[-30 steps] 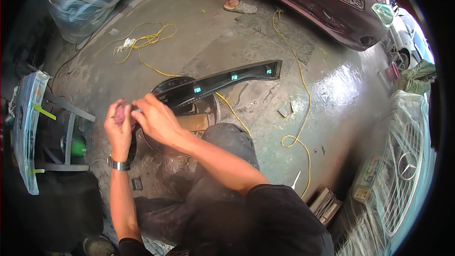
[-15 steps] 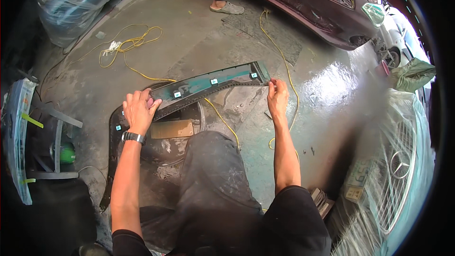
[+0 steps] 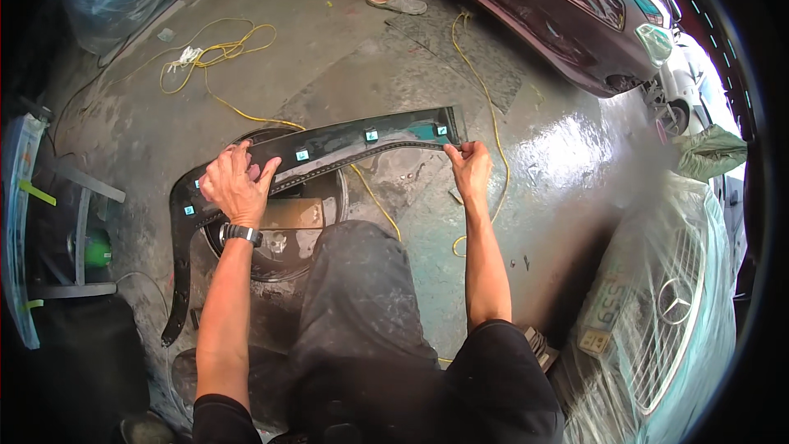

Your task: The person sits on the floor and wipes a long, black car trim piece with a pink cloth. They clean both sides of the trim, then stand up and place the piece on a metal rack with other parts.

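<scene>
A long, dark wheel-arch trim (image 3: 337, 148) with several small pale-blue squares along it stretches across in front of me. It bends downward at its left end. My left hand (image 3: 238, 185), with a watch on the wrist, grips it near the bend. Its fingers reach over the far edge and the thumb stands out to the right. At the right end, my right hand (image 3: 471, 168) pinches the near edge between thumb and fingers. Below the trim is a round dark tub (image 3: 339, 197), partly hidden. A tan block (image 3: 296, 214) shows inside it.
A yellow cord (image 3: 263, 30) lies coiled on the wet floor, and another runs past my right hand. Plastic-wrapped car parts stand left and right, including a covered front end (image 3: 649, 296). A maroon car (image 3: 526, 16) and a person's shoe (image 3: 399, 3) are ahead.
The trim has shifted slightly left in view and changed its tilt, so less green reflection shows. My right hand has moved a little left along its edge. The whole view has also shifted slightly.
</scene>
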Motion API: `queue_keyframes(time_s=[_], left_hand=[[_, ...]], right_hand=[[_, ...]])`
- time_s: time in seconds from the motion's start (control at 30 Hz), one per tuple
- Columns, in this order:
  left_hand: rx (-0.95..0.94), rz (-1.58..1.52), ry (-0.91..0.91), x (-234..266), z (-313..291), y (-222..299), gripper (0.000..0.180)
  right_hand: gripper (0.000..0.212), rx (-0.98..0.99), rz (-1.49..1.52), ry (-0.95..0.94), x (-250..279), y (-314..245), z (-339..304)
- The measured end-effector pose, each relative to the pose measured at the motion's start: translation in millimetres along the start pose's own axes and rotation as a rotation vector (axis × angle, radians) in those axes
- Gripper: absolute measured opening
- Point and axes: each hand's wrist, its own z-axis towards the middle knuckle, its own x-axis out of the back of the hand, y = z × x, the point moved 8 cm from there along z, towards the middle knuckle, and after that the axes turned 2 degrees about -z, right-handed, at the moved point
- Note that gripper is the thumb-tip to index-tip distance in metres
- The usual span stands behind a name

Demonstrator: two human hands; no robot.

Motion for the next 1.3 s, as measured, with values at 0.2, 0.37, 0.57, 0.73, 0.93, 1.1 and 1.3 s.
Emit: queue_keyframes(time_s=[0.2, 0.37, 0.57, 0.73, 0.93, 1.1, 1.3], left_hand=[[0.016, -0.023, -0.023, -0.3, 1.2, -2.2, 0.058], [0.018, -0.035, -0.03, -3.1, 0.5, -4.2, 0.058], [0.022, -0.029, -0.016, -2.7, -1.0, -5.2, 0.058], [0.019, -0.025, -0.01, -0.1, -0.5, -3.9, 0.058], [0.017, -0.04, 0.002, 0.7, 0.4, -4.1, 0.057], [0.024, -0.043, -0.008, -1.7, -0.5, -5.5, 0.057], [0.034, -0.045, -0.019, -3.2, -0.9, -6.9, 0.058]], right_hand=[[0.028, 0.099, -0.132, -0.07, -3.6, -12.9, 2.9], [0.016, 0.247, -0.424, -0.015, -20.2, -38.0, -7.4], [0.014, 0.263, -0.559, -0.044, -32.2, -47.0, -7.0], [0.015, 0.286, -0.512, -0.073, -38.7, -34.8, 0.2], [0.018, 0.383, -0.265, -0.075, -35.0, -27.1, 0.1], [0.015, 0.449, -0.152, -0.031, -31.5, -21.6, -0.4], [0.015, 0.471, -0.144, -0.103, -31.5, -14.7, 6.1]])
